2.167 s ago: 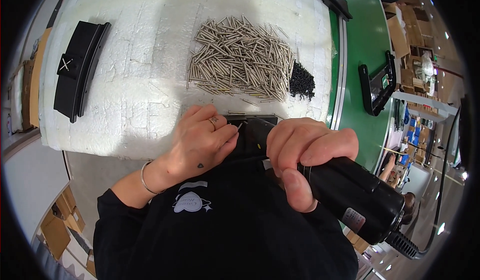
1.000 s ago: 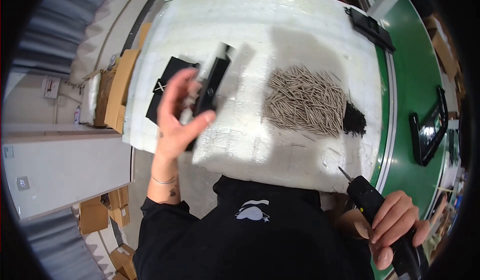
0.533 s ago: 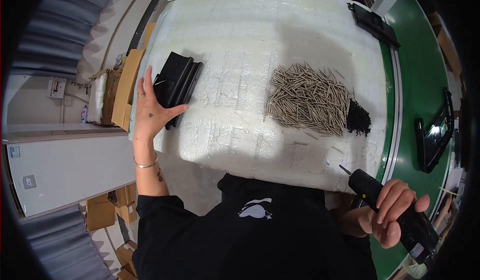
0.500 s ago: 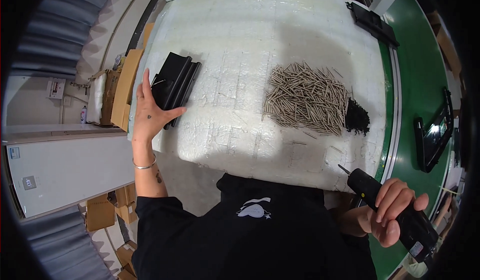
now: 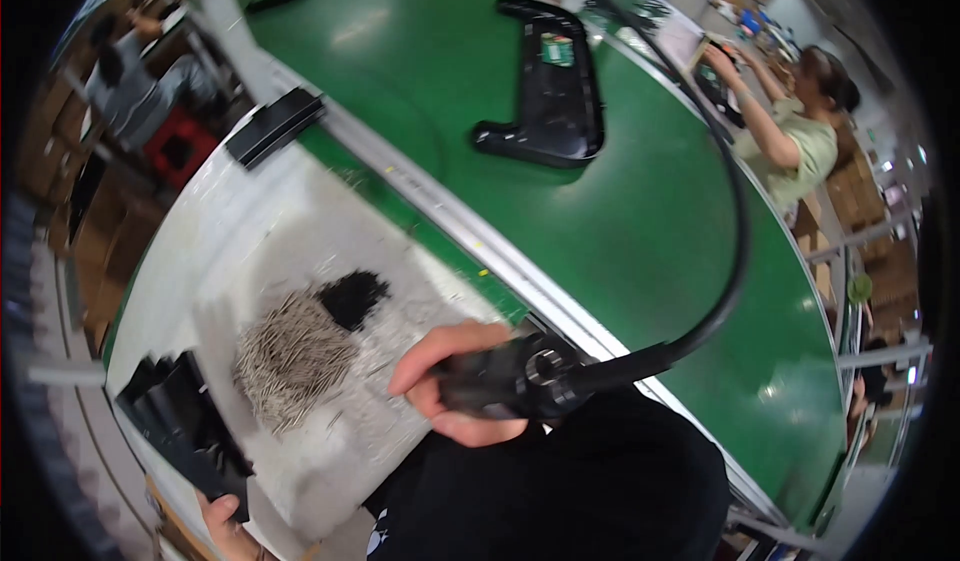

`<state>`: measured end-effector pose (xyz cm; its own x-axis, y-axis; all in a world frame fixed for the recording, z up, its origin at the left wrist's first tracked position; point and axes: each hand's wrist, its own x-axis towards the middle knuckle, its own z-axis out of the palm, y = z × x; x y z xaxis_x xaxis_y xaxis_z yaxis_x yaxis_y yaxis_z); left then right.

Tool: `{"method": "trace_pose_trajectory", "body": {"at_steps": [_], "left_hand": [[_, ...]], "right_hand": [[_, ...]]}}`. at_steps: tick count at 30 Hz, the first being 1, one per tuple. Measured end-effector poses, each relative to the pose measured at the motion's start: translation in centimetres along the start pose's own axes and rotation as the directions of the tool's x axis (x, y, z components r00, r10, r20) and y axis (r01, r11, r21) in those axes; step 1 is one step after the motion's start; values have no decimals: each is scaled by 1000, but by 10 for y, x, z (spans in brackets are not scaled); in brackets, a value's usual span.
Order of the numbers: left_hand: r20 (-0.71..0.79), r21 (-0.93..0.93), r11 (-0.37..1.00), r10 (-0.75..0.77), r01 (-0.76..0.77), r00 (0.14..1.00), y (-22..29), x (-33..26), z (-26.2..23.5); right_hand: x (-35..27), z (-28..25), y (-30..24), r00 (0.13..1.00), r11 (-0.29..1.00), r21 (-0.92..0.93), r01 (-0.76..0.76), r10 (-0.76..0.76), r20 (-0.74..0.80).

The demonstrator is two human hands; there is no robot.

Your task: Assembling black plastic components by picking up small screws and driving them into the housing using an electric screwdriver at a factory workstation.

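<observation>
At the lower left, my left hand (image 5: pixel 225 526) grips the near end of a long black plastic part (image 5: pixel 190 426) with ridged edges. Only its thumb and part of the wrist show clearly. My right hand (image 5: pixel 425 366) is wrapped around a black electric screwdriver (image 5: pixel 500 379), whose rear end and cable (image 5: pixel 690 341) face up; its tip is hidden. Between the two hands, a pile of thin metal pins (image 5: pixel 290 361) lies on the white film-covered tabletop (image 5: pixel 375 426). A small heap of tiny black pieces (image 5: pixel 352 299) touches the pile's far side.
Another black part (image 5: pixel 275 129) rests at the table's far corner. Beyond a metal rail (image 5: pixel 440 216), a green conveyor (image 5: pixel 690 251) carries a black curved housing (image 5: pixel 560 101). A co-worker (image 5: pixel 800 151) handles something at its far side; another person (image 5: pixel 140 91) sits far left.
The view has swung right, bringing the conveyor and co-workers in. My left hand, spread at the black part before, now grips it. The screwdriver, still in my right hand, points differently.
</observation>
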<state>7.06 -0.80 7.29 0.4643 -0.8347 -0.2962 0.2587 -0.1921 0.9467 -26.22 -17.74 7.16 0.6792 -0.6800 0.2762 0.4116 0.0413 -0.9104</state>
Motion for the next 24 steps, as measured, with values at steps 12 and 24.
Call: {"method": "trace_pose_trajectory", "body": {"at_steps": [12,24], "left_hand": [[943,303,590,-296,-748,149,-83,73,455],[831,48,301,517,-952,205,-26,209,321]], "right_hand": [[-69,16,-20,874,868,-180,463,-481,-72],[-58,1,-25,821,958,-174,227,-284,-494]]}}
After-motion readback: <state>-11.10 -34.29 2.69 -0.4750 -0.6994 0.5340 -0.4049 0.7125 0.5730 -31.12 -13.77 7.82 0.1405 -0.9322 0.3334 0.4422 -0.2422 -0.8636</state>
